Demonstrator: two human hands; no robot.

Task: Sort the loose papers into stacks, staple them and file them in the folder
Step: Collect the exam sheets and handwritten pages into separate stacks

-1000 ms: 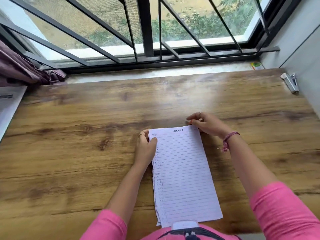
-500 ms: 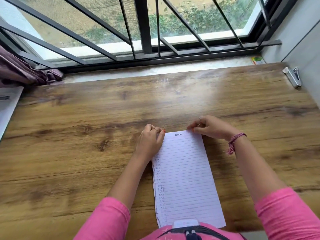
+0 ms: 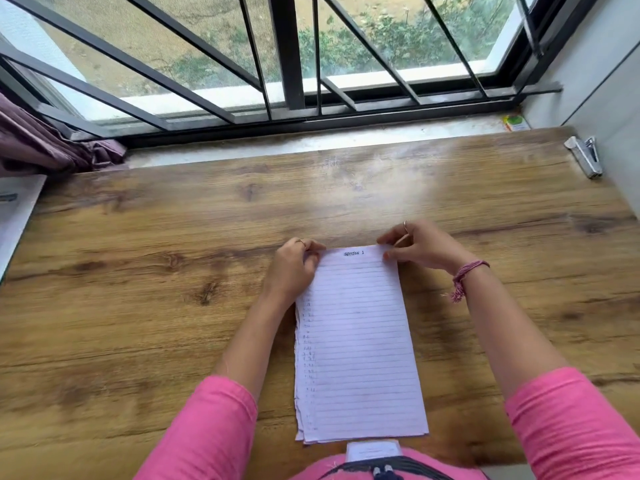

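A stack of lined white papers [image 3: 360,348], headed "SECTION 1", lies lengthwise on the wooden table [image 3: 138,289] in front of me. My left hand [image 3: 292,268] grips the stack's top left corner with curled fingers. My right hand [image 3: 420,247] pinches the top right corner between thumb and fingers. A silver stapler [image 3: 585,156] lies at the table's far right corner, well away from both hands. The left edges of the sheets are slightly uneven.
A barred window runs along the far side behind a stone sill [image 3: 277,147]. A small green and yellow item [image 3: 516,123] sits on the sill at right. Purple cloth [image 3: 45,147] is bunched at far left, above a white sheet [image 3: 17,209]. A grey wall bounds the right side.
Both hands slid up to the top corners of the stack. The stack now lies straighter on the table, and the view has tilted slightly.
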